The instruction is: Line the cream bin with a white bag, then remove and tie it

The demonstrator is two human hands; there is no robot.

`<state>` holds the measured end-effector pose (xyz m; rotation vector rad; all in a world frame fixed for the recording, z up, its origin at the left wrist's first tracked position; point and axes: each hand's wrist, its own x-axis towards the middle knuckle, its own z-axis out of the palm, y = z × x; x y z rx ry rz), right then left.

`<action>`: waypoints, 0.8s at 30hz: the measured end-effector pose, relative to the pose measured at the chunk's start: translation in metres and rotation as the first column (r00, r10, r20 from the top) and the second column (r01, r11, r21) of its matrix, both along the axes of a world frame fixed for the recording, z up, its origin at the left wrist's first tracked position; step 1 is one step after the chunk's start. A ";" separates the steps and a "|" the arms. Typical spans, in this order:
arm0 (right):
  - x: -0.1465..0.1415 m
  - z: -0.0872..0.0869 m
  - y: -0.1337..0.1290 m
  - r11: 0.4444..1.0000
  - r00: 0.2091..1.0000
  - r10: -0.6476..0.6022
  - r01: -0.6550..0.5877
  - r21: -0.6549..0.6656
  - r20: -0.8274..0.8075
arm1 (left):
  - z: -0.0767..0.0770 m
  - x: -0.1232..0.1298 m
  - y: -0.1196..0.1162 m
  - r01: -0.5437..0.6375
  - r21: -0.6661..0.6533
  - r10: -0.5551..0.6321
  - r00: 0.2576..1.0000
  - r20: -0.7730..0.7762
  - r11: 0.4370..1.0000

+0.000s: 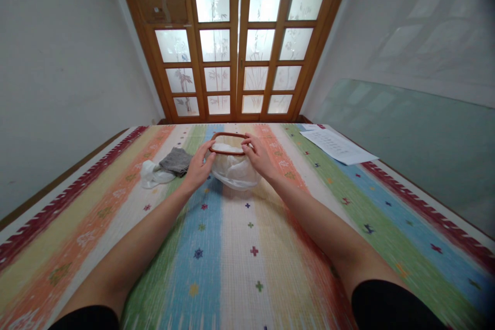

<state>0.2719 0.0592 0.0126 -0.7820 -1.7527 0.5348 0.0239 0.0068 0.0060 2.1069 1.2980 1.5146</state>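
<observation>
A brown ring shaped like a rounded rectangle is held over the middle of the table. From it hangs a thin white plastic bag, loose and see-through in places. My left hand grips the ring's left end, fingertips at its edge. At the opposite end, my right hand pinches the rim and the bag's edge between thumb and fingers. Just left of my left hand lies a folded grey cloth, beside a crumpled white plastic piece.
A striped, patterned tablecloth covers the table. Printed white paper lies at the far right. Beyond the table's far edge stand wooden doors with glass panes. Walls rise on both sides.
</observation>
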 end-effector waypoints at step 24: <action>0.000 0.000 0.004 0.992 0.994 0.104 -0.101 -0.079 0.037 | 0.002 -0.006 0.005 0.103 0.000 -0.103 0.994 -0.047 0.995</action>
